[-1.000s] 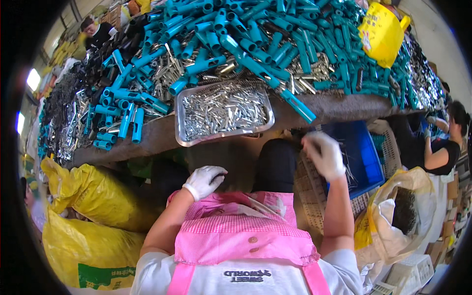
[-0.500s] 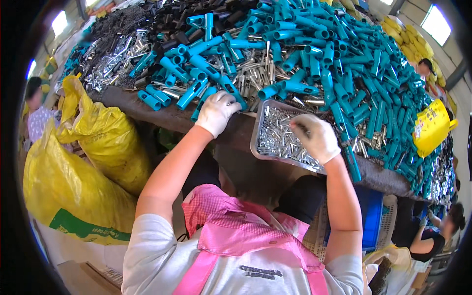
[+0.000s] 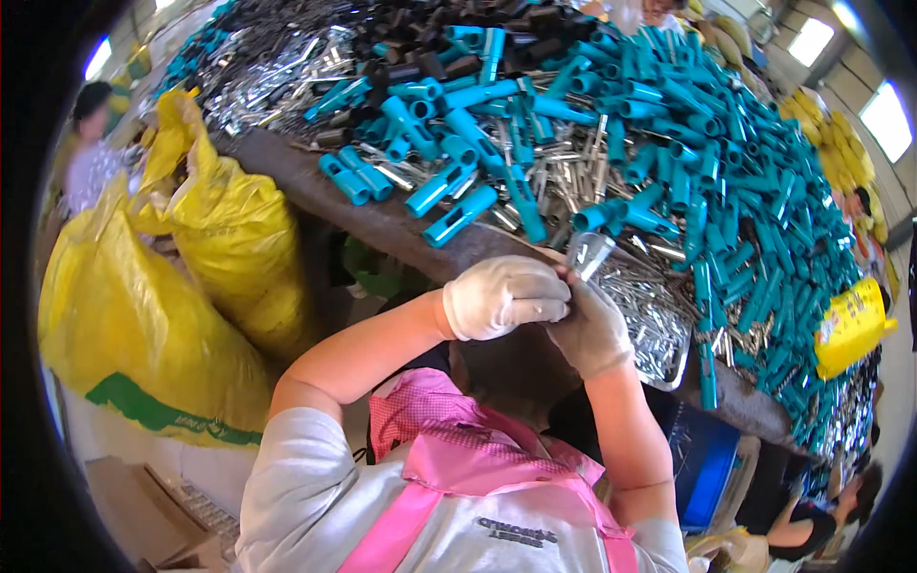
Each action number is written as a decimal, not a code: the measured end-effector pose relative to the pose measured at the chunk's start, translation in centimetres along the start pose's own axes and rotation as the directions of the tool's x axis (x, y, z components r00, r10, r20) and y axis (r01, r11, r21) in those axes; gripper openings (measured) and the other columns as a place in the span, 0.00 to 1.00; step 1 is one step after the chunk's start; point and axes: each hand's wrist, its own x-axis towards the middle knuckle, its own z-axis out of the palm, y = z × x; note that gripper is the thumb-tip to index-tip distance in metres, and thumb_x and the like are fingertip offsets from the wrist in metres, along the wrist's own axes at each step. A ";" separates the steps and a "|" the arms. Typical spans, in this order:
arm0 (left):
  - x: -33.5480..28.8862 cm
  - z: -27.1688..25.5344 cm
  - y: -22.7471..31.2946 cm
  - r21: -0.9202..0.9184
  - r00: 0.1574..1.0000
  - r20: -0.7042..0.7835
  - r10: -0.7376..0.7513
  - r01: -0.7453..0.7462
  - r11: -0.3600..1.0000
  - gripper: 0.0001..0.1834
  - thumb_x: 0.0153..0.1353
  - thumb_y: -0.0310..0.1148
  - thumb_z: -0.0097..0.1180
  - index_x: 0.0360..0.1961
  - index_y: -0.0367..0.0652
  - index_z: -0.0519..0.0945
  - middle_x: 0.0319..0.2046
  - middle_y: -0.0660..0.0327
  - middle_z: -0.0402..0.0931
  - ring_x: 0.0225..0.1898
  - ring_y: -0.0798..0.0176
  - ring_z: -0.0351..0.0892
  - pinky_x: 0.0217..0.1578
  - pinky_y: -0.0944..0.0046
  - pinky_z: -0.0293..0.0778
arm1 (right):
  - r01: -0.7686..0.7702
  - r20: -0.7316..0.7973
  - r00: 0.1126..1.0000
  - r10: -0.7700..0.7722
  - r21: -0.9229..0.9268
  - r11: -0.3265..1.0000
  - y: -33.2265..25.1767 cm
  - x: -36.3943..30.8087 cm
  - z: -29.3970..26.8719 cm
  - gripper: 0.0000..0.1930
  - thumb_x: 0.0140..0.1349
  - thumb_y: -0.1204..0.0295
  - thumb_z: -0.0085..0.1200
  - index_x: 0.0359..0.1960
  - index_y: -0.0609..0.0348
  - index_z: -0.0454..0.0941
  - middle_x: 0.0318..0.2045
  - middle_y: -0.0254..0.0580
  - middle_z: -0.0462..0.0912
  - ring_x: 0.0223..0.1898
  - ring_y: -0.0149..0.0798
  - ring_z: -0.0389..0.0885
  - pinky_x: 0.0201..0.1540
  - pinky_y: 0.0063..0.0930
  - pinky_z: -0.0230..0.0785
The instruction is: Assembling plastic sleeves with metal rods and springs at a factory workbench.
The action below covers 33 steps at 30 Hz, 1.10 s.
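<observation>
While our left gloved hand [image 3: 506, 298] and right gloved hand [image 3: 594, 329] are touching at the tips by the near edge of the bench [image 3: 287, 181], the fingers of both are curling inward. Left fingers are bending together, thumb lying alongside; right fingers are pointing up and in, partly hidden behind the left. We can't tell how tightly either hand is closing, or what is sitting between the tips: too small, too covered.

Clear tray [image 3: 681, 363] is sitting at the near edge, just beyond and right of our right hand, which is hiding part of it. Small silver pins [image 3: 654, 329] are lying in it at all angles.

Slotted teal tubes [image 3: 726, 172] are covering much of the bench, heaped deepest toward the right; a few are lying near the edge, apart from our left hand. Longer silver rods [image 3: 564, 172] are lying loose among them, black sleeves [image 3: 478, 48] farther back. Yellow plastic container [image 3: 845, 328] is resting on the pile's right end.

Two yellow sacks [image 3: 143, 315] are standing at our left; blue crate [image 3: 702, 468] is sitting below the edge, right. We're wearing a pink apron [image 3: 516, 468].
</observation>
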 end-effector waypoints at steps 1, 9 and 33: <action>0.0 -0.9 0.2 0.054 0.996 -0.082 -0.026 0.031 0.998 0.13 0.52 0.24 0.52 0.40 0.43 0.78 0.38 0.56 0.77 0.37 0.51 0.78 0.38 0.55 0.76 | 0.085 -0.029 0.996 -0.087 -0.057 0.995 0.7 0.0 -0.9 0.10 0.67 0.69 0.43 0.44 0.59 0.73 0.36 0.40 0.77 0.35 0.35 0.76 0.35 0.30 0.69; -10.7 -11.0 -8.2 0.860 0.661 -0.107 -0.742 0.437 0.265 0.12 0.52 0.29 0.49 0.36 0.53 0.81 0.40 0.66 0.76 0.49 0.58 0.71 0.53 0.56 0.66 | 0.229 0.057 0.973 -0.225 -0.395 0.889 -1.3 -3.7 2.3 0.11 0.68 0.70 0.41 0.48 0.63 0.67 0.22 0.29 0.66 0.22 0.23 0.63 0.25 0.18 0.57; -0.2 6.3 10.4 -0.877 0.210 0.469 -0.858 0.224 -0.425 0.15 0.67 0.35 0.47 0.53 0.44 0.68 0.44 0.61 0.74 0.43 0.64 0.77 0.45 0.63 0.75 | 0.434 0.481 0.470 -0.740 -0.856 -0.281 0.6 -7.7 2.9 0.13 0.48 0.77 0.59 0.38 0.55 0.80 0.38 0.48 0.73 0.37 0.47 0.73 0.40 0.36 0.67</action>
